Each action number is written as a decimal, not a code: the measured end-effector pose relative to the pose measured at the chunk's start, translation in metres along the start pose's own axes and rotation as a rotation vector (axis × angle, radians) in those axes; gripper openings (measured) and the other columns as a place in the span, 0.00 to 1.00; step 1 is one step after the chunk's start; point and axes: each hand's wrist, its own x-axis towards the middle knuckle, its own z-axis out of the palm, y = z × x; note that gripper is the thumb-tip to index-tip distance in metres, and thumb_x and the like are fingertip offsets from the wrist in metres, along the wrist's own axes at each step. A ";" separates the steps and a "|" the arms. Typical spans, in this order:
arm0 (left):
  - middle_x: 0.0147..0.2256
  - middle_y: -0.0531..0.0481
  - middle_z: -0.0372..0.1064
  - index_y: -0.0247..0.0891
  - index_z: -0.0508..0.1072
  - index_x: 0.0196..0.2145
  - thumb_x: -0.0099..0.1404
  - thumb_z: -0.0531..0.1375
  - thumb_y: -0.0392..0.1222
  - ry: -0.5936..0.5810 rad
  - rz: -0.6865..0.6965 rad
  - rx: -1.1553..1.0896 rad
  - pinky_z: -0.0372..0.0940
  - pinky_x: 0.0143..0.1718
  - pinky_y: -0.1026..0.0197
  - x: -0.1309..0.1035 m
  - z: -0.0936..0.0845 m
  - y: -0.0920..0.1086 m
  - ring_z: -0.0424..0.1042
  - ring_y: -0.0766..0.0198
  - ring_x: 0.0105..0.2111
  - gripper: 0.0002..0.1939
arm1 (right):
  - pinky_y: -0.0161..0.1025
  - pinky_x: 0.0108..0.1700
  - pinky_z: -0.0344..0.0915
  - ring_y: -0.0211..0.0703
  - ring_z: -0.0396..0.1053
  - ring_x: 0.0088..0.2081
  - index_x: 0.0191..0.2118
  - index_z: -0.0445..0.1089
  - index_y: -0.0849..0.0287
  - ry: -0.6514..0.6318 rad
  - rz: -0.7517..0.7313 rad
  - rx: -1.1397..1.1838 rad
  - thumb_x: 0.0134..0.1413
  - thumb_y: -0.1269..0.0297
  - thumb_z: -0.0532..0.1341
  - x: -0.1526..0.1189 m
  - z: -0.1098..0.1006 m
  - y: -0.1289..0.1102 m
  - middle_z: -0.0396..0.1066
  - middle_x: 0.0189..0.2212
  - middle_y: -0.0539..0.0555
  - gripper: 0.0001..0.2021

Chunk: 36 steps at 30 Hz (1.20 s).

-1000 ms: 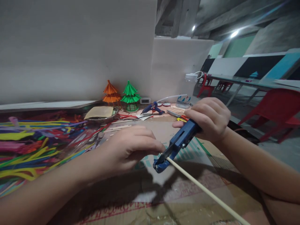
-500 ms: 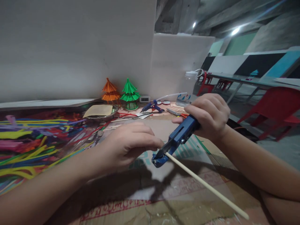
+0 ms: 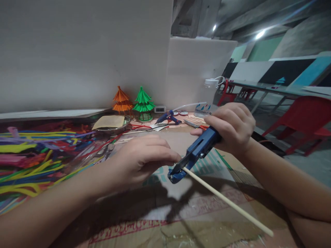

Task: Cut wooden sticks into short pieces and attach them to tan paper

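Note:
My right hand (image 3: 230, 127) is wrapped around the handles of a blue pipe cutter (image 3: 200, 148), held slantwise above the table. Between the cutter's dark blade and hooked lower jaw lies a pale wooden stick (image 3: 227, 201), its long end slanting down to the right. On the jaw's other side my left hand (image 3: 152, 156) has its fingers pinched together at the stick's short end. The fingertips hide most of that end.
Colourful pipe cleaners (image 3: 33, 165) pile up on the left. Behind stand an orange paper tree (image 3: 120, 101), a green one (image 3: 143, 103), a glue gun (image 3: 168, 117), scissors (image 3: 196, 124) and a water bottle (image 3: 207, 96). Printed cardboard (image 3: 144, 237) covers the table.
The stick's far end has risen very slightly. Both hands and the cutter keep almost the same position.

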 end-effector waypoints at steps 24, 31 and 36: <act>0.38 0.47 0.76 0.36 0.75 0.41 0.72 0.55 0.34 0.014 -0.164 -0.124 0.67 0.40 0.62 -0.002 -0.003 -0.007 0.74 0.62 0.37 0.08 | 0.44 0.38 0.70 0.50 0.76 0.35 0.46 0.70 0.60 -0.226 0.113 0.294 0.59 0.63 0.60 -0.001 0.007 -0.007 0.77 0.35 0.59 0.11; 0.54 0.43 0.66 0.44 0.63 0.56 0.70 0.63 0.51 0.297 -0.381 -0.569 0.71 0.35 0.63 -0.005 -0.018 -0.029 0.75 0.66 0.35 0.21 | 0.52 0.54 0.71 0.55 0.75 0.52 0.49 0.75 0.52 -0.606 0.521 0.727 0.61 0.52 0.64 0.007 0.016 -0.027 0.78 0.51 0.56 0.15; 0.64 0.42 0.59 0.58 0.63 0.63 0.69 0.66 0.43 0.110 -0.302 -0.789 0.73 0.37 0.63 -0.004 -0.019 -0.023 0.76 0.66 0.37 0.29 | 0.52 0.61 0.67 0.53 0.72 0.57 0.53 0.75 0.47 -0.638 0.530 0.917 0.58 0.57 0.67 0.018 0.012 -0.034 0.76 0.54 0.50 0.16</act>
